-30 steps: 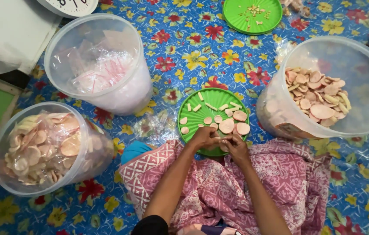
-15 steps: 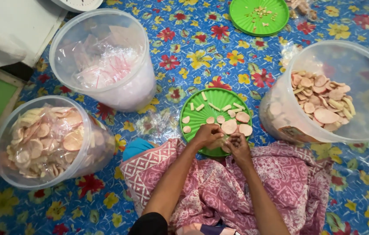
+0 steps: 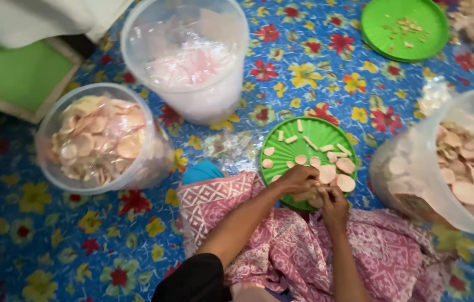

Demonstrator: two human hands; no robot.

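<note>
Your left hand (image 3: 298, 180) and right hand (image 3: 333, 202) meet at the near edge of the green plate (image 3: 315, 131), fingers curled in narrow around a pale cracker piece (image 3: 311, 196) pinched between them. How much of the piece each hand grips, you cannot tell. More pale slices (image 3: 345, 165) lie on the plate just beside your knuckles. The plate rests on the flowered mat (image 3: 304, 72), touching your pink patterned cloth (image 3: 282, 246).
</note>
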